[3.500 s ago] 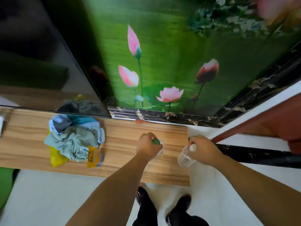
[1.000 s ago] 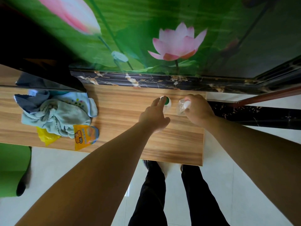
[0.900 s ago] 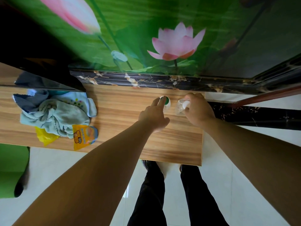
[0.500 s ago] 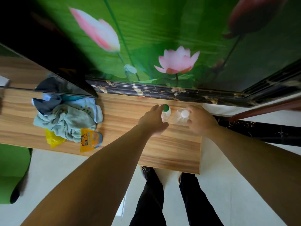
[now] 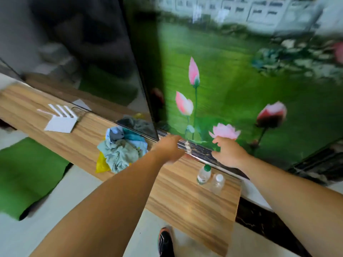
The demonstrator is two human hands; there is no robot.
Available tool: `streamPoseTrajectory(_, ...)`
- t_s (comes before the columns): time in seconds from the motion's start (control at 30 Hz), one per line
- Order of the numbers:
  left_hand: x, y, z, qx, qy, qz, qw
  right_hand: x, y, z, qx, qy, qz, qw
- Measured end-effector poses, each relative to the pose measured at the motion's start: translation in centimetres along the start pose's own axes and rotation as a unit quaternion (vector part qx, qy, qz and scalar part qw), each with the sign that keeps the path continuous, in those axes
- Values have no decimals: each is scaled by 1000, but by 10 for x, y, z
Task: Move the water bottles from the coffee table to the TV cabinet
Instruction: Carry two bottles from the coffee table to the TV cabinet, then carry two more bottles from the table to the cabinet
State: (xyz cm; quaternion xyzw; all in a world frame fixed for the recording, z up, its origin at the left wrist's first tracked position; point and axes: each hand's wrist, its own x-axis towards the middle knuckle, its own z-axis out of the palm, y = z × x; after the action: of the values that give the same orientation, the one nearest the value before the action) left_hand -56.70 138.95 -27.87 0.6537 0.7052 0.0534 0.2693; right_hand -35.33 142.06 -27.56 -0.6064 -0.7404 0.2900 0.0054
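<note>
Two bottles (image 5: 203,174) upright on the wooden cabinet (image 5: 185,201), near its right end, close to the back edge. Green-capped bottle on the left, white-capped bottle (image 5: 217,183) just beside it on the right; touching or slightly apart, cannot tell.

Left hand (image 5: 169,148) raised above the cabinet, left of the bottles, holding nothing; fingers curled loosely, blurred, exact spread not readable. Right hand (image 5: 229,152) raised beyond the bottles, in front of the dark marbled ledge (image 5: 200,151), holding nothing; fingers spread apart. Both hands clear of the bottles.

Pile of cloth (image 5: 121,145) on the cabinet, left of the left hand, over a yellow bag (image 5: 101,165). White router (image 5: 60,118) further left, antennas up. Dark TV screen (image 5: 74,52) behind the cloth. Lotus mural (image 5: 232,89) behind the hands. Green cushion (image 5: 24,173) on the floor at left. One shoe (image 5: 165,242) below the cabinet's front edge.
</note>
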Motion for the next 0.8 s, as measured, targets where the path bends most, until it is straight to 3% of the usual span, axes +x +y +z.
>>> streamPoseTrajectory(0.2, -129, -10, -42, -31, 131, -106, 985, -46, -70, -15, 0, 1, -157, 988)
streamPoseTrajectory(0.37, -272, -25, -47, -11, 195, -204, 959, -112, -135, 11, -7, -14, -266, 964)
streamPoseTrajectory(0.6, -494, -63, -52, -13, 287, -366, 885, -248, -267, 66, -106, -110, -462, 874)
streamPoseTrajectory(0.8, -652, -87, -16, -27, 344, -442, 828, -374, -345, 119, -133, -117, -569, 803)
